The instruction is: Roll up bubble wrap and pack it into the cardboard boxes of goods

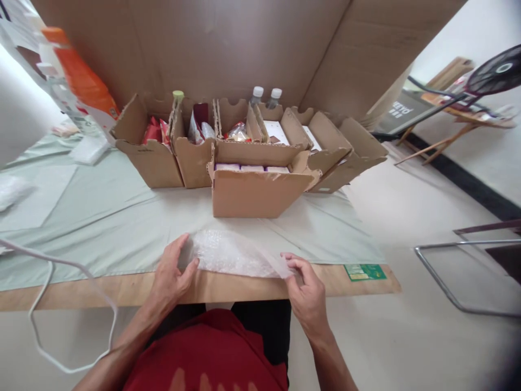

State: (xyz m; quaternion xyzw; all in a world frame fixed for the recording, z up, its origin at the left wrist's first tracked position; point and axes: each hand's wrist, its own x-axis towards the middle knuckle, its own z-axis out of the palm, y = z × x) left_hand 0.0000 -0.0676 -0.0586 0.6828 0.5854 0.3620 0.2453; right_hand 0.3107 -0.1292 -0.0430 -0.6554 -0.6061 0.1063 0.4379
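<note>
A clear bubble-wrap piece (pixel 232 254) lies across the front edge of the cloth-covered table. At its left end is my left hand (pixel 175 270), thumb and fingers curved around the plastic. My right hand (pixel 306 288) pinches the right corner between thumb and fingers. Behind the wrap stands a cardboard box (pixel 252 194) with several white-topped, purple-edged packs inside.
Several open cardboard bins (pixel 160 168) with packets and boxes stand in a row behind. An orange bottle (pixel 83 76) is at the back left. A white cable (pixel 36 320) loops over the left table edge. A green card (pixel 365 272) lies at right.
</note>
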